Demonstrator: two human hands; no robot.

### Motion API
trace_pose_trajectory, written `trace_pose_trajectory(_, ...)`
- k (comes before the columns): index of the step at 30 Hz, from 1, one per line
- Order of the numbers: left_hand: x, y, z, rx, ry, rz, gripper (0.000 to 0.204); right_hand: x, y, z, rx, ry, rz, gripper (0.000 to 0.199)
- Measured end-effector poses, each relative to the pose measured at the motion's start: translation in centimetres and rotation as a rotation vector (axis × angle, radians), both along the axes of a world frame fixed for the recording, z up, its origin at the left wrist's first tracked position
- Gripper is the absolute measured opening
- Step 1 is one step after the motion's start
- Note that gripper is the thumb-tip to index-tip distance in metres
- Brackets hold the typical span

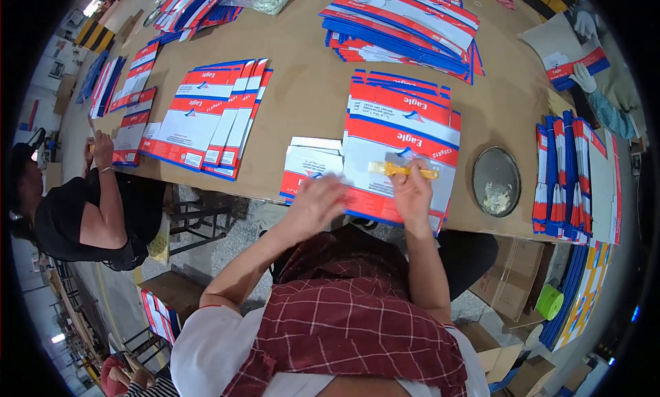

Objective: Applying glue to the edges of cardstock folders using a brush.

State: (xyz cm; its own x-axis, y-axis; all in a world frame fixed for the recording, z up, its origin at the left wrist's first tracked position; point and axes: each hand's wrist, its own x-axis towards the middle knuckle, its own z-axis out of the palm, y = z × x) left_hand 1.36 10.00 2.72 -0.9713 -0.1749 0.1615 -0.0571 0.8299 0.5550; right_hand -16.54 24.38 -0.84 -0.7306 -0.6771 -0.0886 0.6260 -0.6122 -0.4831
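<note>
View: head camera, looking down at the worktop [292, 101] from its near edge.
Brush: the yellow-handled brush [393, 169] is over the front part of the red, white and blue carton stack [402, 132], close to the worktop's near edge.
Brush axis: left to right, roughly along that near edge; pale bristles at the left end, handle end pointing toward the worktop's right edge.
Right hand: the right hand [413, 199] is the one on the brush, coming in from the near edge, fingers pinching the handle just right of the bristles.
Left hand: the left hand [315, 204] lies left of the bristle end and apart from it; fingers loosely spread and blurred, nothing seen between them. Whether they touch the cartons below cannot be told.
Key relation: bristles lie between the two hands, facing the left one; the stack's printed face is beneath them, though bristle contact is unclear.
Small panels: a white-and-red carton panel pile [311, 161] sits beside the stack's left side, just beyond the left fingers.
Dish: the round dark dish [487, 167], with pale paste inside, stands right of the stack near the same edge, nearer the right hand, behind the handle end.
</note>
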Motion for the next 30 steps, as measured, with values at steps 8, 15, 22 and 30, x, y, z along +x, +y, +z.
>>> trace_pose_trajectory(8,-3.1,-3.3,-1.5,-0.243,0.001,0.331,0.041,-0.8,-0.9,-0.2,0.117,0.144,0.108,0.006)
trace_pose_trajectory(15,-2.7,-3.7,-2.1,-0.198,0.062,0.333,0.045,0.0,-1.1,0.9,0.191,0.183,0.051,0.004)
trace_pose_trajectory(22,-1.7,-4.2,-3.4,-0.094,0.274,0.342,0.025,0.8,-1.0,0.8,0.423,0.489,0.047,0.01)
trace_pose_trajectory(30,-1.7,-4.0,-3.5,-0.203,0.308,0.351,0.019,2.7,-2.3,1.8,0.576,0.802,0.055,0.007)
